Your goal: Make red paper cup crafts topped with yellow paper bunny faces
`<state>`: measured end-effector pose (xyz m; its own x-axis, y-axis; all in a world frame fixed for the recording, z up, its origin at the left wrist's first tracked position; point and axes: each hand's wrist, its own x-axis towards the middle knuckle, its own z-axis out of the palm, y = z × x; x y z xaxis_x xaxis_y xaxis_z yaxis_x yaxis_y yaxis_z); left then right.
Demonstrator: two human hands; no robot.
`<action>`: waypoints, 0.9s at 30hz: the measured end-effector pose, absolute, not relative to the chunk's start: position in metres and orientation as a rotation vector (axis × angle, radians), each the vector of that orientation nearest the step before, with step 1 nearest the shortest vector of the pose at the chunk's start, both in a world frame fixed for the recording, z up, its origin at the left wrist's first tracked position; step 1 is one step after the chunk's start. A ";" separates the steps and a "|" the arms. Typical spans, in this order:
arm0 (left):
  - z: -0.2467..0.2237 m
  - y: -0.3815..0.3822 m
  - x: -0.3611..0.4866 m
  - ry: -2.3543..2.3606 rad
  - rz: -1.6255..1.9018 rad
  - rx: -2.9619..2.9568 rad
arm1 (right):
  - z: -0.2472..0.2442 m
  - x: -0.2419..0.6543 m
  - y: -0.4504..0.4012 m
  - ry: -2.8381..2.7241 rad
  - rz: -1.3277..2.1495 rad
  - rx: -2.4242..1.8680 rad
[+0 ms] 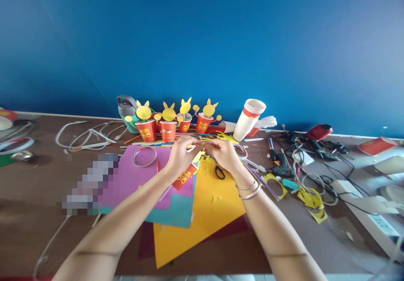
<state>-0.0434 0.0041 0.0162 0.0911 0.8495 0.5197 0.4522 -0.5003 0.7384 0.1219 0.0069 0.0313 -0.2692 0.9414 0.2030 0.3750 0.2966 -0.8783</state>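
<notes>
My left hand (184, 152) and my right hand (223, 151) meet over the middle of the table, fingertips pinched close together. A small yellow paper piece (198, 157) shows at the fingertips; its exact shape is partly hidden by the fingers. Just below my left hand a red paper cup (184, 177) with yellow lettering lies tilted on the coloured sheets. Under my right hand rests a pair of scissors (220, 172) with black handles, its blades mostly covered. Yellow paper scraps (208, 165) are scattered between the hands.
Purple (126, 180), teal (176, 211) and yellow sheets (202, 234) overlap on the table. Behind stand several decorated cups (146, 131) with yellow paper animal heads and a leaning cup stack (246, 121). Glue guns (283, 166), cables and a power strip (366, 209) occupy the right.
</notes>
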 end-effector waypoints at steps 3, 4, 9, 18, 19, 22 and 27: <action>0.017 0.005 -0.044 1.275 1.463 2.016 | 0.038 0.135 0.006 -1.979 0.754 -1.269; 0.017 0.005 -0.044 1.270 1.473 2.016 | 0.041 0.142 0.006 -2.055 0.619 -1.368; 0.019 0.006 -0.044 1.237 1.484 2.000 | 0.044 0.183 0.019 -2.258 0.187 -2.301; 0.018 0.002 -0.044 1.235 1.407 2.159 | 0.038 0.191 0.029 -2.275 0.299 -2.161; 0.019 0.000 -0.043 1.230 1.370 2.196 | 0.040 0.189 0.027 -2.240 0.362 -2.023; 0.023 -0.005 -0.040 1.165 1.262 2.313 | 0.046 0.178 0.021 -2.123 0.634 -1.562; 0.026 -0.012 -0.037 1.039 1.152 2.441 | 0.050 0.152 0.008 -2.054 0.676 -1.235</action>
<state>-0.0372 -0.0120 0.0261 0.4333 0.6953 0.5735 0.4984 -0.7150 0.4903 0.1515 0.0084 0.0501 -0.3537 0.8989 0.2587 0.5695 0.4264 -0.7027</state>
